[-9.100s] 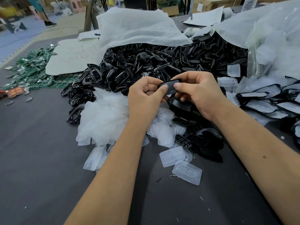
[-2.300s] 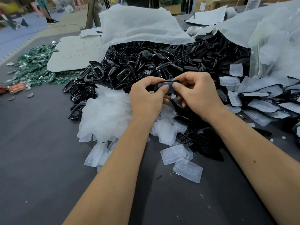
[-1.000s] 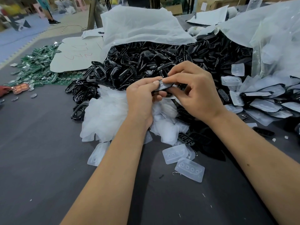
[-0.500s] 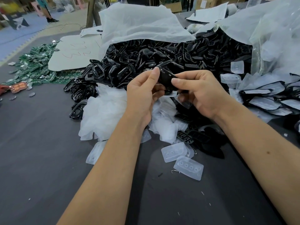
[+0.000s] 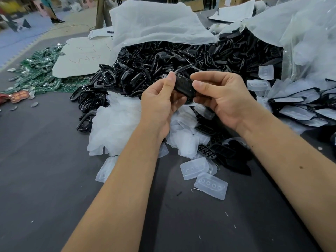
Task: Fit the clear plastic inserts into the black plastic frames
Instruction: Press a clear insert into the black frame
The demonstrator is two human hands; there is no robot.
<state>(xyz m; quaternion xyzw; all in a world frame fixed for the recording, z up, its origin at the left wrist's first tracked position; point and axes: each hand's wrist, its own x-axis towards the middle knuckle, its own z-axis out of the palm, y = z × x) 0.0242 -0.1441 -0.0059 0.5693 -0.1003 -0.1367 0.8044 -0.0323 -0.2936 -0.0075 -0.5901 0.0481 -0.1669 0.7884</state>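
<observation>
Head view: black frame between both hands (edges pinched).

The black frame is half covered by the fingers of both hands, so whether a clear insert sits in it cannot be told. At two o'clock, the bag of frames runs off the right edge. At eleven o'clock, a blurred person is cut off above the legs.
</observation>
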